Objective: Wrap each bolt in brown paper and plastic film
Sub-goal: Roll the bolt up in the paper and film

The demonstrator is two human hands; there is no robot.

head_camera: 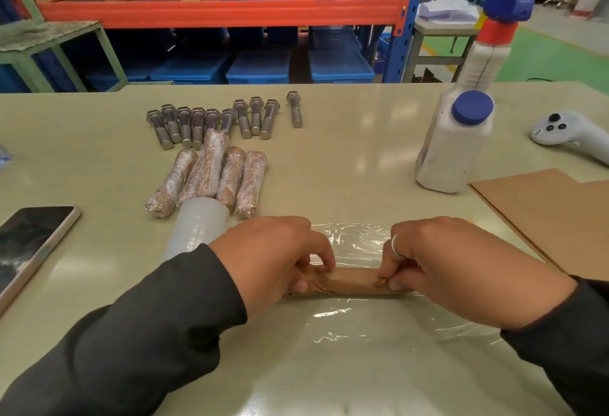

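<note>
A pale green table [362,139] carries a sheet of plastic film [356,326] near its front edge. On the film lies a bolt rolled in brown paper [354,282]; the left hand [273,260] pinches one end and the right hand [461,267] pinches the other. Beyond lie 4 wrapped bolts [211,178] and 10 bare bolts [217,119]

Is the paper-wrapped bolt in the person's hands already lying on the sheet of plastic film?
Yes, the paper-wrapped bolt, pinched at its ends by the left hand and right hand, lies on the plastic film spread flat on the table.
</note>
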